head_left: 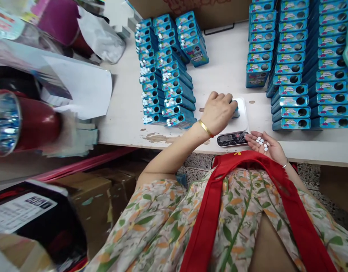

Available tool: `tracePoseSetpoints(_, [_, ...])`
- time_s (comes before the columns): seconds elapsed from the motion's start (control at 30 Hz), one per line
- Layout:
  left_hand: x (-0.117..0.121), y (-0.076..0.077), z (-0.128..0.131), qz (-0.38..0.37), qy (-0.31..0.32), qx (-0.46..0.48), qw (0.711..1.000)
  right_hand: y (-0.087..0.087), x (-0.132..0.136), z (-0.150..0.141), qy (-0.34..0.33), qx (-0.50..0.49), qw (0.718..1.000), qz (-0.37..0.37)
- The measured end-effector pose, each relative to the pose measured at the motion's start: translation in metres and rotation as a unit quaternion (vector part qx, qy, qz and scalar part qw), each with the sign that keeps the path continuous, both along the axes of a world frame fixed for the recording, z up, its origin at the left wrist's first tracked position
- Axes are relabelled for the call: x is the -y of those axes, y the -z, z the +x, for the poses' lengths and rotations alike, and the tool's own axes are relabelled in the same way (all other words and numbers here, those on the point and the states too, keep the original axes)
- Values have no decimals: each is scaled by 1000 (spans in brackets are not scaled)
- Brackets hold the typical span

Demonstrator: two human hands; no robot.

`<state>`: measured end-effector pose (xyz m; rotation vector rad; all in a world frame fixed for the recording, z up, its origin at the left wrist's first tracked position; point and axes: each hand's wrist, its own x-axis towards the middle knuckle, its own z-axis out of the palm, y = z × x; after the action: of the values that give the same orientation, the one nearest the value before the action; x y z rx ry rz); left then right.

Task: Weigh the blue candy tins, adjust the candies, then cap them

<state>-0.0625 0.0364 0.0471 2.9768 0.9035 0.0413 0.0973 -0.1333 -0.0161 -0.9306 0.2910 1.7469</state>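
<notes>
My left hand (218,112), with a gold bangle at its wrist, is curled over a small blue tin (235,110) on a white kitchen scale (242,120). Most of that tin is hidden behind my fingers. Beside the scale's black panel (226,139), my right hand (276,150) lies palm up and cupped. Several small white candies (260,141) rest on its fingers and palm. My right fingertips are close to the panel's right end.
Rows of blue tins with white candies on top (174,90) stand left of the scale. More blue tins with round holes (290,90) stand in rows on the right. A cardboard box (225,11) is behind. A red container (34,126) and papers (86,88) sit at left.
</notes>
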Motion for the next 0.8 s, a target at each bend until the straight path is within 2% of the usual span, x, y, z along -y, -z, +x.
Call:
tracePoseSetpoints(0.1, [15, -2, 5, 1, 13, 42, 999, 1, 3, 0, 5, -13, 1000, 15])
tracePoseSetpoints(0.17, [36, 2, 10, -31, 79, 46, 995, 2, 4, -1, 13, -18, 999, 30])
tracePoseSetpoints(0.27, [74, 26, 21, -100, 168, 29, 980, 3, 5, -3, 15, -16, 998, 53])
tracePoseSetpoints(0.37, [99, 56, 28, -125, 169, 58, 976, 5, 8, -3, 4, 2, 999, 46])
tracePoseSetpoints(0.47, [107, 73, 27, -124, 171, 107, 972, 8, 12, -3, 7, 20, 1000, 10])
tracePoseSetpoints(0.67, [106, 73, 23, -150, 153, 168, 962, 9, 15, -4, 21, 11, 999, -23])
tracePoseSetpoints(0.8, [104, 65, 19, -177, 127, 213, 952, 9, 14, -4, 3, 16, 1000, -17])
